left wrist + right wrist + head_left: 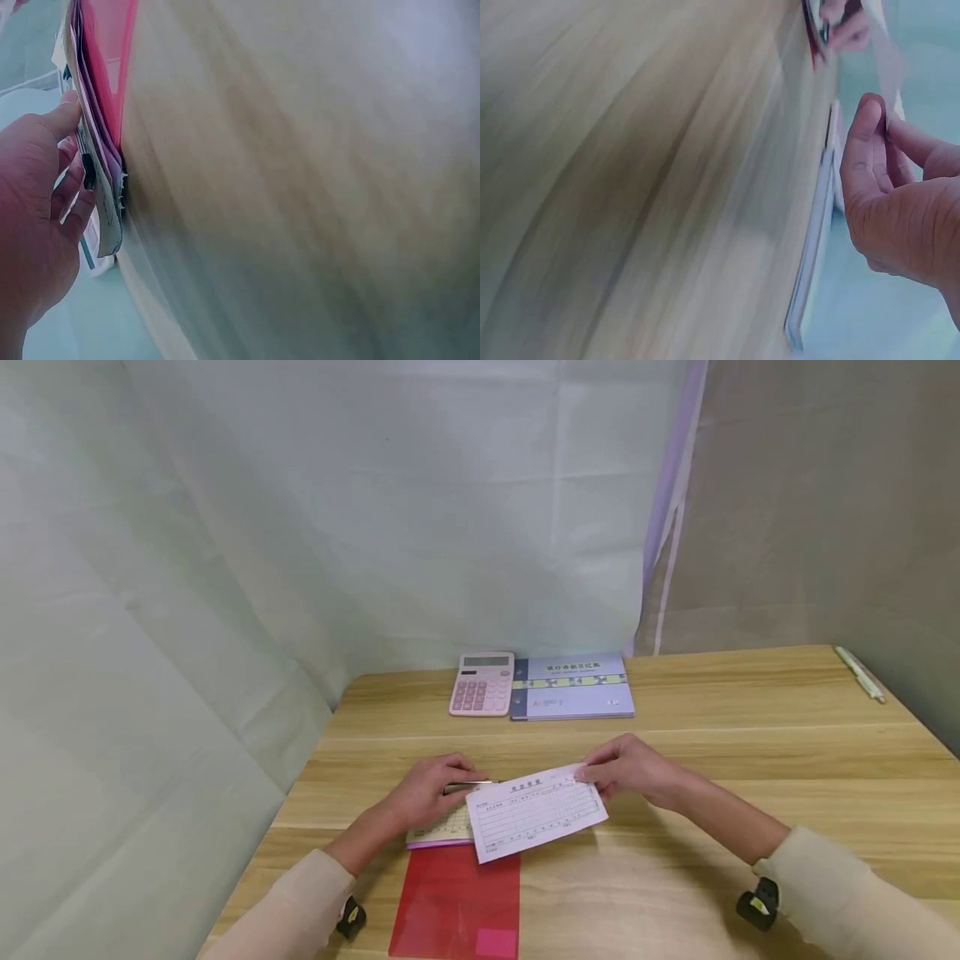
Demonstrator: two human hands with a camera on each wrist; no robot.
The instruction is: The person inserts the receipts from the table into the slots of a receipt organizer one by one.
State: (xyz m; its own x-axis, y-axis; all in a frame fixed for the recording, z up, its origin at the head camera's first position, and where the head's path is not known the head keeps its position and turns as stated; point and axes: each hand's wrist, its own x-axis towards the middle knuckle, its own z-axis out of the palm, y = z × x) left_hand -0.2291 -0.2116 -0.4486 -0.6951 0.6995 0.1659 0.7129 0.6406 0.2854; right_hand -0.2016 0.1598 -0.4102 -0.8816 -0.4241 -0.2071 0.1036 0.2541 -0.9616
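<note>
My right hand (628, 770) pinches the top right corner of a printed white receipt slip (536, 814) between thumb and fingers. The slip (887, 64) is raised and tilted, seen nearly edge-on in the right wrist view. My left hand (431, 789) rests on a receipt pad (442, 828) with yellowish and pink sheets, partly covered by the slip. A slim dark pen (472, 783) with a gold-coloured part lies in the left hand's fingers. In the left wrist view, the thumb and fingers are against the pad's face (109, 225), with the dark pen (88, 171) between.
A red translucent folder (453, 902) with a pink patch lies below the pad. Behind stand a pink calculator (482, 685) and a blue-covered account book (573, 687), side by side. A white pen (860, 674) lies at the table's far right edge. Pale curtains (480, 510) hang behind.
</note>
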